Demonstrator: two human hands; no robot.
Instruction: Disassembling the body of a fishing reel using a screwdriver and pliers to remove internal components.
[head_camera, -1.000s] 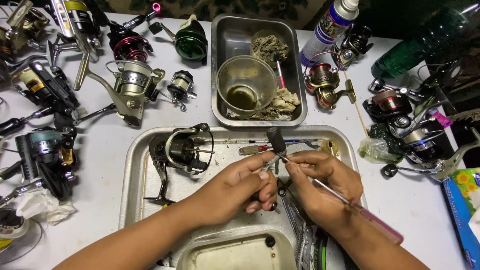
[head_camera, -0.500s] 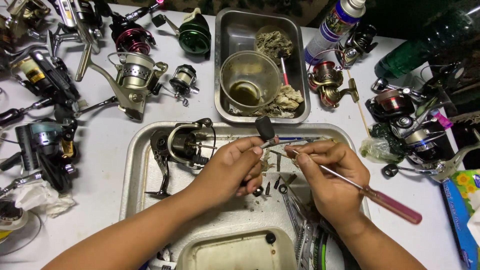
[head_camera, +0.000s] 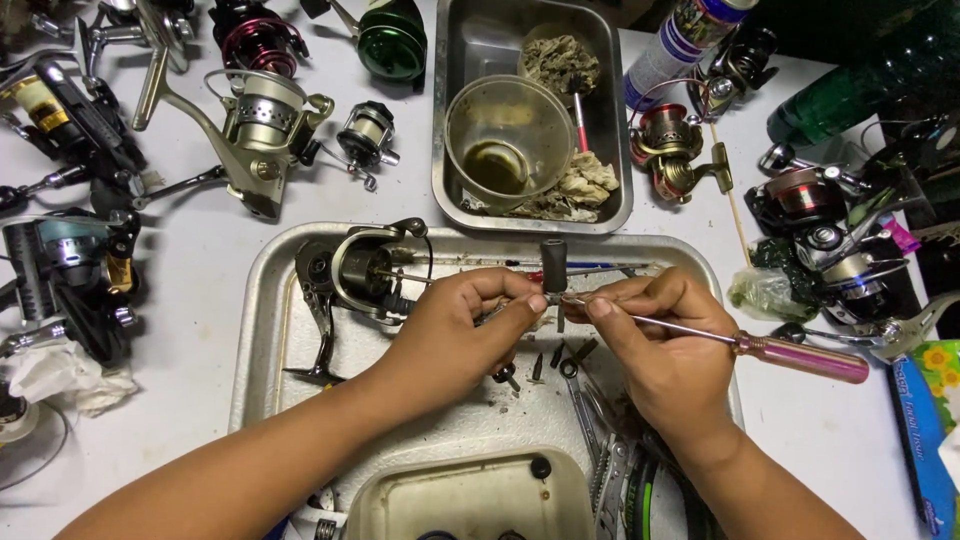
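1. The left hand (head_camera: 455, 335) is over the big metal tray (head_camera: 262, 330); its fingers (head_camera: 520, 300) are pinched tight on a small reel part with a dark knob (head_camera: 553, 262); the knob sticks up just above the fingertips.
2. The right hand (head_camera: 660, 345) is just beside the left one; its fingers (head_camera: 605, 308) are closed around a thin screwdriver (head_camera: 745, 343); the pink handle points out to the right, past the edge of the tray; the metal tip touches the small part, right where the two hands meet.
3. The small part is held up over the middle of the tray, not lying down in it.
4. A dark fishing reel (head_camera: 355, 280) lies in the tray, just to the left of the left hand; little screws and bits (head_camera: 545, 365) lie on the tray floor under the hands.
5. A smaller metal tray (head_camera: 455, 60) sits behind on the white desk (head_camera: 200, 260); a see-through cup (head_camera: 497, 130) stands in it, with some dark liquid at the bottom.
6. More reels lie around on the desk; a silver reel (head_camera: 262, 125) is at the back left and a green one (head_camera: 392, 40) is near the top.
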